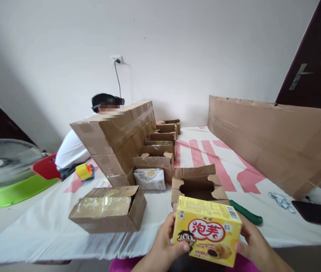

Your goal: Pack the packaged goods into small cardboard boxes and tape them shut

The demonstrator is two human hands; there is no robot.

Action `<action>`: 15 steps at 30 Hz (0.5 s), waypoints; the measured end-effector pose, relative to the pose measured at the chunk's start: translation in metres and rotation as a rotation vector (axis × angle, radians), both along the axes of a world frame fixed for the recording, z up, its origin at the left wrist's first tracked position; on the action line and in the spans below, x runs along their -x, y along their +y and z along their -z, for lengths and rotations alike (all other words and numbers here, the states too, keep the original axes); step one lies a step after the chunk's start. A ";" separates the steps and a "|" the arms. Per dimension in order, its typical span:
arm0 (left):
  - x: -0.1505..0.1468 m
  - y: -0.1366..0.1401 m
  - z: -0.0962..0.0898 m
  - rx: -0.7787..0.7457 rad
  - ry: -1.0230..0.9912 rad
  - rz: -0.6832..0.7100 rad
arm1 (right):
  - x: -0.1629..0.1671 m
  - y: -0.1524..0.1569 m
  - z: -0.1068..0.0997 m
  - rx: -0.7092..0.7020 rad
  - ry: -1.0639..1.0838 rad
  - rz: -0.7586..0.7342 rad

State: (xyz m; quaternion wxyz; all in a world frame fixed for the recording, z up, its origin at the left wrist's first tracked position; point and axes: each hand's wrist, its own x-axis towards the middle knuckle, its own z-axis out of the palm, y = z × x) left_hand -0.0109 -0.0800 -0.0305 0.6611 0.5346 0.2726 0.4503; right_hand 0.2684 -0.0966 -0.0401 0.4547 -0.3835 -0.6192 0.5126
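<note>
The left hand (166, 241) and right hand (252, 241) grasp the yellow box (208, 231); uneven loosening could tip it onto the open carton (195, 172) just beyond them.

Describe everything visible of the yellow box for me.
The yellow box looks like printed card: red characters in a white, red-edged cloud, a cartoon figure, a picture of filled pastry, and a barcode on top. It appears closed, tilted, with its front and top faces in view. The left grip and right grip hold opposite ends, before an open brown carton; whether these touch is unclear.
</note>
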 end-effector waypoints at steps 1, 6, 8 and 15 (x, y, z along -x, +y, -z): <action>0.001 -0.001 0.000 0.032 -0.035 -0.005 | 0.002 0.000 -0.002 -0.009 -0.008 -0.003; 0.026 0.018 0.000 0.043 -0.055 -0.174 | -0.001 0.008 -0.006 -0.149 -0.042 0.120; 0.039 0.039 -0.009 -0.057 -0.054 -0.350 | -0.008 0.019 -0.005 -0.153 -0.083 0.276; 0.063 0.104 -0.035 -0.126 0.014 -0.574 | -0.035 0.069 0.035 -0.235 -0.449 0.556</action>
